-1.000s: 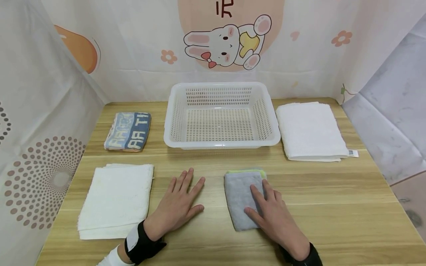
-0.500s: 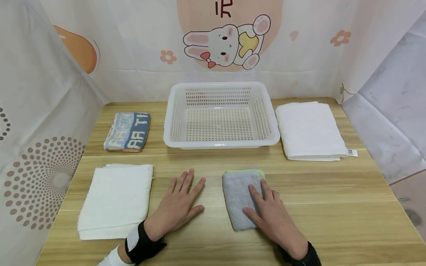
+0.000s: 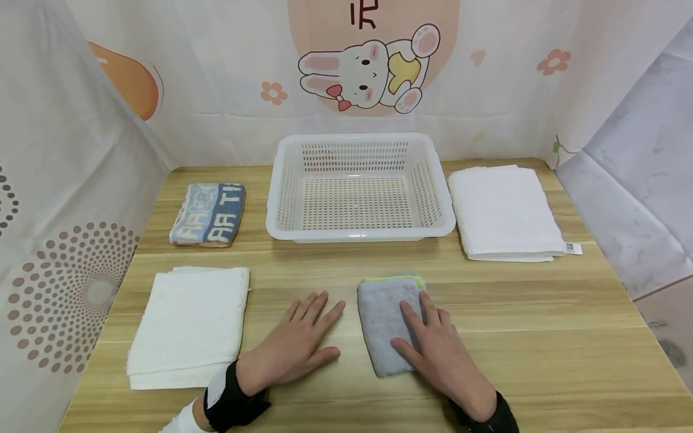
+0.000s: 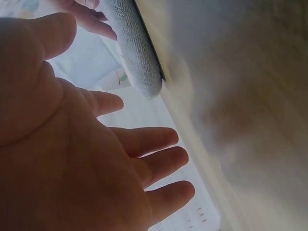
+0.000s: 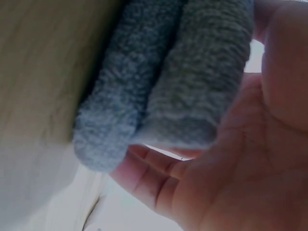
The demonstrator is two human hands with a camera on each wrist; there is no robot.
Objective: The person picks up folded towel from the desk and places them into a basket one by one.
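Observation:
A folded grey cloth [image 3: 381,328] with a lime-green edge lies at the middle front of the table. My right hand [image 3: 446,361] rests on its right side, thumb and fingertips on top and spread. Seen from the right wrist, the grey cloth [image 5: 163,82] shows two thick folded layers beside the palm [image 5: 231,178]. To the left of the cloth, my left hand [image 3: 292,346] is spread low over the wood and holds nothing. Its palm and extended fingers [image 4: 149,142] show in the left wrist view, apart from the cloth [image 4: 139,53].
A white plastic basket [image 3: 360,234] with slotted walls stands at the back centre. Folded white towels lie at the left [image 3: 189,325] and back right [image 3: 506,213]. A folded blue patterned towel [image 3: 208,215] sits at the back left. A printed curtain [image 3: 227,78] hangs behind the table.
My right hand and the grey cloth under it have slid slightly to the left. My left hand has shifted a little to the right and back toward me.

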